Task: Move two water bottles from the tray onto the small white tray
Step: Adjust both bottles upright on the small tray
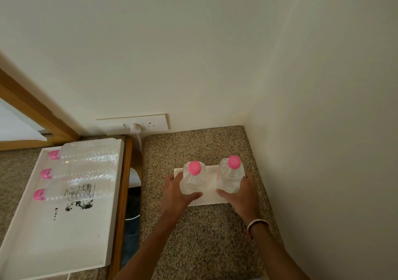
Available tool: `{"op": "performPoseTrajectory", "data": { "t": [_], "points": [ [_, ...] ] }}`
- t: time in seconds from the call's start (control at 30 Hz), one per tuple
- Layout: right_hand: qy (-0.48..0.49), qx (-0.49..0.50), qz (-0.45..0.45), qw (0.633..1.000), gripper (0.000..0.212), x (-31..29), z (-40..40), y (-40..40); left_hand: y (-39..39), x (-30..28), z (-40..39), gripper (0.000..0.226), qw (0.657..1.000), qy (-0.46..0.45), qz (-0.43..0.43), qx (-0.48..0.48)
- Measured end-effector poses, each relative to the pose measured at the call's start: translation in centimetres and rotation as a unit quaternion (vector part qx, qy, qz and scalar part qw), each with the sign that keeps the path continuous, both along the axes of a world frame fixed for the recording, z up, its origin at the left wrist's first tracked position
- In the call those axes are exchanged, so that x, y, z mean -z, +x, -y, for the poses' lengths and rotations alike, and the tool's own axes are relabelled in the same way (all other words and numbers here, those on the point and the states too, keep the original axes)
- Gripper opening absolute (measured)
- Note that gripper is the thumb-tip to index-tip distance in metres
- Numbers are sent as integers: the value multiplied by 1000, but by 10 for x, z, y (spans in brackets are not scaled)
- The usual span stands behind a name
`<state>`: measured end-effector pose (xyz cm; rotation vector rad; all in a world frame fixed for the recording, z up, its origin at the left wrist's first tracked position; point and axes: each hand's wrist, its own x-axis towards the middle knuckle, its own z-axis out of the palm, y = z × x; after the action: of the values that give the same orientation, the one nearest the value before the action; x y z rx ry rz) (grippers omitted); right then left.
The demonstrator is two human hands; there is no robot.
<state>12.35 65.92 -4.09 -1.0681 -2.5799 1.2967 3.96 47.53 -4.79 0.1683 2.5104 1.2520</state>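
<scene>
Two upright water bottles with pink caps on the small white tray (210, 195) — left bottle (193, 180) clasped low by the left hand (175, 190), right bottle (230, 177) clasped low by the right hand (243, 193). Fingers wrapped around each clear body, thumbs toward the gap between. Beneath, a speckled table (204, 236) in the wall corner. Well off to the left of the left hand, a large white tray (64, 236) with three more bottles (75, 172) lying flat. Beyond the left hand, a wall socket (148, 123) — plug inserted.
</scene>
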Motion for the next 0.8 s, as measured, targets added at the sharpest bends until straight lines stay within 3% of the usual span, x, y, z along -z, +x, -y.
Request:
{"op": "performPoseTrajectory", "data": {
  "t": [0.6, 0.7, 0.8],
  "points": [
    [-44, -21, -38, 998, 72, 2, -12, 3, 2, 3, 3, 81, 1000, -11, -19, -14],
    [-69, -34, -36, 996, 81, 4, -17, 5, 6, 5, 5, 81, 1000, 4, -19, -12],
    [-123, -47, -41, 990, 103, 3, -29, 12, 7, 7, 11, 92, 999, 33, -5, -6]
  ]
}}
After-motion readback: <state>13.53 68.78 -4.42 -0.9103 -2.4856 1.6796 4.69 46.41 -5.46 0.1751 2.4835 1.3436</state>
